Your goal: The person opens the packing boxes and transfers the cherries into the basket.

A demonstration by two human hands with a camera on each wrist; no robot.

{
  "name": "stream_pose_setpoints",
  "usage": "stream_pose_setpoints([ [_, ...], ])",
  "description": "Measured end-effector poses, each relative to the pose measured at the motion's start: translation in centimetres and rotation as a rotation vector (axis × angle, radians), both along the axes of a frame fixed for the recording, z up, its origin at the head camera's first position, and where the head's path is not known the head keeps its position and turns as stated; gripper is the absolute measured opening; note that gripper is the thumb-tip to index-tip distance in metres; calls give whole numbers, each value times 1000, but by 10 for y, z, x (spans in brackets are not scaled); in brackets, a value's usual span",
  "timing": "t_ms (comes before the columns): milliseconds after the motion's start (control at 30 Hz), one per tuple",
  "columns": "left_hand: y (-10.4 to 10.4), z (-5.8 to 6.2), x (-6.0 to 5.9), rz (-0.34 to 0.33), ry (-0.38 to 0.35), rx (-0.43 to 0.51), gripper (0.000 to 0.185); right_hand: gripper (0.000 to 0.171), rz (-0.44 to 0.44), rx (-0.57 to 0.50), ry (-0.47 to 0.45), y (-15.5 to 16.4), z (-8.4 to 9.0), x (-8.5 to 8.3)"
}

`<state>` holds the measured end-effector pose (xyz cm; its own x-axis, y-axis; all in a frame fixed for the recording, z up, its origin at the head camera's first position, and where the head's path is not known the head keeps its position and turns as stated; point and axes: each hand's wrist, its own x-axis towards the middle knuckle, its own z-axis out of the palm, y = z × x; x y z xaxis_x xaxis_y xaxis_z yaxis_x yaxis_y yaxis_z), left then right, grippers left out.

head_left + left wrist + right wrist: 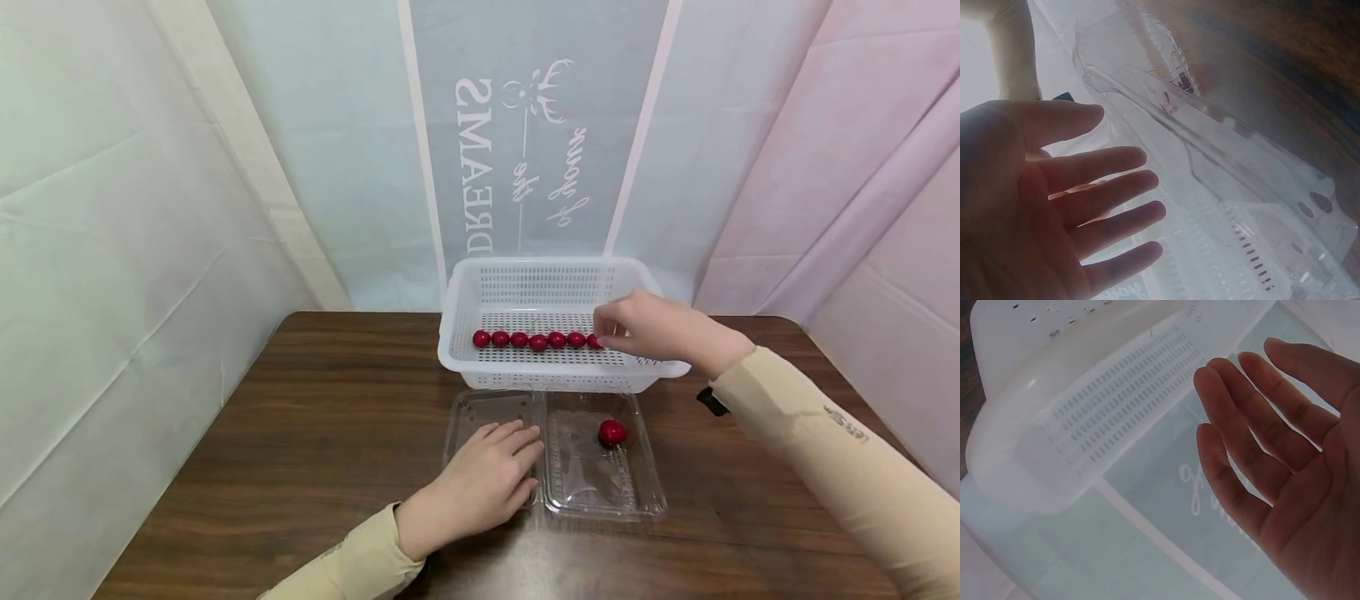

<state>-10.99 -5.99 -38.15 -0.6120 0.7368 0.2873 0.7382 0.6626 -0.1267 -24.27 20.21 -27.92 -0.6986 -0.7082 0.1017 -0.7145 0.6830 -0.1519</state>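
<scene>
**A:** Your right hand (651,327) is stretched forward over the near rim of the white basket (468,283), forearm reaching in from the right side of the worktop (315,400). The wrist view shows those fingers (1235,425) straight and slightly spread, released, gripping nothing.

**B:** And the fingertips?

**A:** They sit right at the end of the row of red tomatoes (537,340) on the basket floor. Small, round, glossy, lined up touching one another, running away from your fingertips toward your left. Whether a fingertip touches the last tomato by your hand, I cannot tell from the head view.

**B:** Your left hand (480,483)?

**A:** Flat, palm down, fingers (1116,200) relaxed and a little apart, resting on the left half of the clear clamshell box (592,492). Nothing grasped there either; it presses on the plastic.

**B:** What does that box look like?

**A:** Transparent, thin, opened out into two shallow halves lying side by side on the worktop, just nearer you than the basket. One lone red tomato (612,432) lies in the right half, just beyond and to the right of your left fingertips, and below your right hand, on your side of the basket wall.
</scene>
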Motion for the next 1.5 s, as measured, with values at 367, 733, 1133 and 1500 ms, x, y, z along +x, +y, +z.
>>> stream_pose_setpoints([
  [367,-1,-1,0,5,1,-2,38,10,-2,-49,41,3,-11,20],
  [733,0,-1,-1,6,-8,-3,39,8,44,-94,54,5,-23,35],
  [1133,0,-1,-1,12,-21,1,39,17,80,-126,107,2,-34,52],
  [1500,0,0,-1,18,-27,-3,39,12,93,-124,19,-1,-48,63],
])
